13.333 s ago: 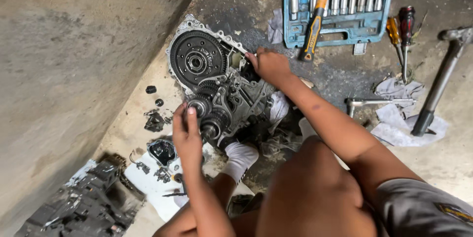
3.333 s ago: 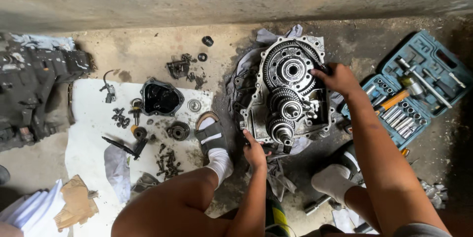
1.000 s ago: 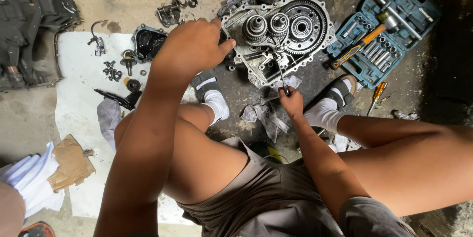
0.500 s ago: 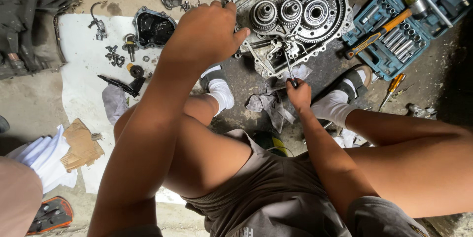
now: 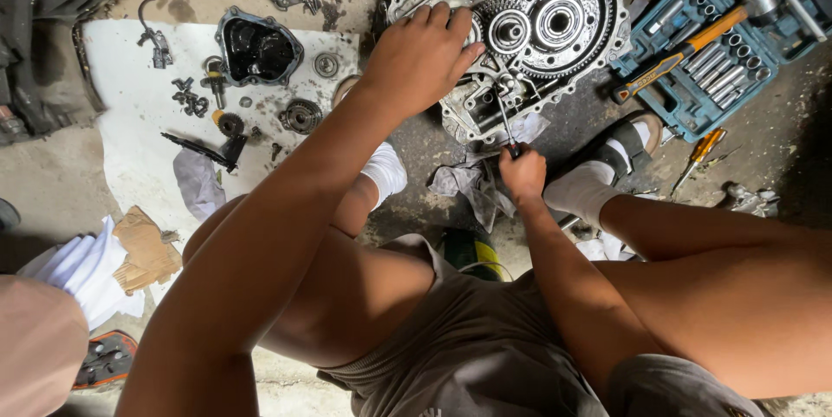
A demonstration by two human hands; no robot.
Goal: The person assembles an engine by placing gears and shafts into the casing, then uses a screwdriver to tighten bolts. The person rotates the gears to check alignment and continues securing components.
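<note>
Both hands busy — left hand [image 5: 420, 53] flat on gearbox [image 5: 520, 35], right hand [image 5: 523, 176] gripping screwdriver [image 5: 505, 118].

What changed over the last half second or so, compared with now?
The left hand stays pressed on the gearbox, fingers spread beside the small gears. The right hand keeps its grip on a thin tool poked into the casing. The socket set and loose parts on the white sheet are unmoved.

no labels, signs or screens to see here; closest thing to packaging is a torn bit of brown cardboard [image 5: 146, 250] at the lower left, lying flat and crumpled on folded white cloth [image 5: 82, 270]
</note>
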